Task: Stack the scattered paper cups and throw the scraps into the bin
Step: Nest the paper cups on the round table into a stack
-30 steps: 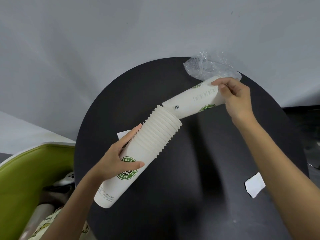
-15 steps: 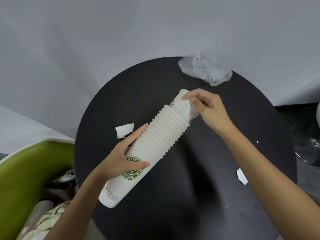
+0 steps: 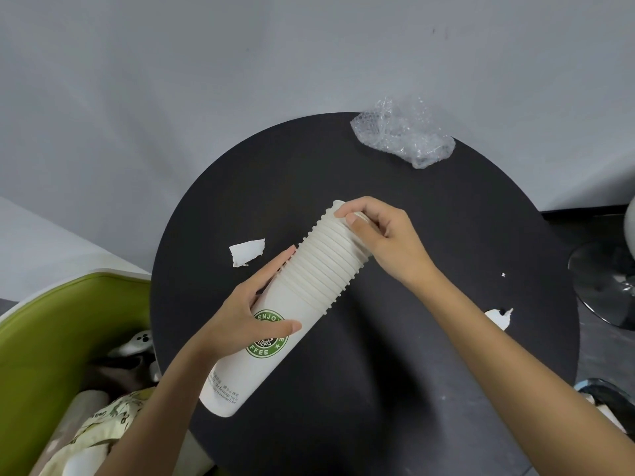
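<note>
A stack of several white paper cups (image 3: 319,273) with a green logo lies tilted above the round black table (image 3: 395,389). My left hand (image 3: 247,321) grips its lower body around the logo. My right hand (image 3: 381,235) pinches the rim of the top cup, which sits pushed fully into the stack. A torn white paper scrap (image 3: 247,251) lies on the table left of the stack. Another white scrap (image 3: 500,317) lies at the right, partly behind my right forearm. Crumpled clear bubble wrap (image 3: 405,135) rests at the table's far edge.
A green bin (image 3: 37,338) with rubbish inside stands at the lower left beside the table. A chrome stool base (image 3: 604,283) is on the floor at the right. A grey wall rises behind the table.
My right hand has pushed the last cup all the way down into the stack; a second ago that cup stuck out almost fully. The view has shifted slightly.
</note>
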The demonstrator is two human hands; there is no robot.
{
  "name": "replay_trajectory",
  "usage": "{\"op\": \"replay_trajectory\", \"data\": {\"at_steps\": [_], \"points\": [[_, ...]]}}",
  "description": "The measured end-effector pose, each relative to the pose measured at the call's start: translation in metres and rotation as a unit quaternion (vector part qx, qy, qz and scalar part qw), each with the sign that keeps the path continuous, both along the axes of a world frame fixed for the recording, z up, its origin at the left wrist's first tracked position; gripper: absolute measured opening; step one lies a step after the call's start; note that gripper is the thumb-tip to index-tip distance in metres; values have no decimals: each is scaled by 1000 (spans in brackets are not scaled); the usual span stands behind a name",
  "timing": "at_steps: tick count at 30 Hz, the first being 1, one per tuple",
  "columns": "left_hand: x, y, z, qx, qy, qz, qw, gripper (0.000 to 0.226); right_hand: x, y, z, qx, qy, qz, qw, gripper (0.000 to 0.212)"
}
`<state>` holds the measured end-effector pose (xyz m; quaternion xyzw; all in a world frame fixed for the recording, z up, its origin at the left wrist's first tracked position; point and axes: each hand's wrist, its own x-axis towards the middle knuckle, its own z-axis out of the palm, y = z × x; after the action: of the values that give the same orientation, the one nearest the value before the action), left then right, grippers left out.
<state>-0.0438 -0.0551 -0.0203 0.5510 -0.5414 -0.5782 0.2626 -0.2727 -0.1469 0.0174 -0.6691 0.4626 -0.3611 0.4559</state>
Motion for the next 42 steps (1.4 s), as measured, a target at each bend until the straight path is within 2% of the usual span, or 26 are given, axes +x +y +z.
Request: {"op": "replay_trajectory", "data": {"at_steps": [17, 23, 28, 33, 36, 39, 42], "points": [[-5, -2, 4, 0, 19, 21, 1000, 96, 9, 5, -4, -27, 15, -22, 999, 25], [-8, -2, 8, 1, 34, 39, 999, 98, 14, -1, 9, -17, -42, -17, 999, 21], [-7, -1, 9, 8, 36, 54, 998, 101, 17, -1, 16, -29, -44, -21, 998, 20], [-1, 1, 10, -8, 25, 98, 995, 93, 16, 0, 17, -44, -46, -86, 994, 30], [3, -1, 15, -28, 52, 148, 987, 91, 26, 9, 16, 7, -49, -112, 992, 48], [9, -9, 23, -66, 75, 196, 976, 88, 45, 18, 12, 80, -41, -73, 993, 67], [17, -21, 32, -103, 84, 221, 966, 86, 65, 18, 14, 117, -38, 7, 992, 69]]}}
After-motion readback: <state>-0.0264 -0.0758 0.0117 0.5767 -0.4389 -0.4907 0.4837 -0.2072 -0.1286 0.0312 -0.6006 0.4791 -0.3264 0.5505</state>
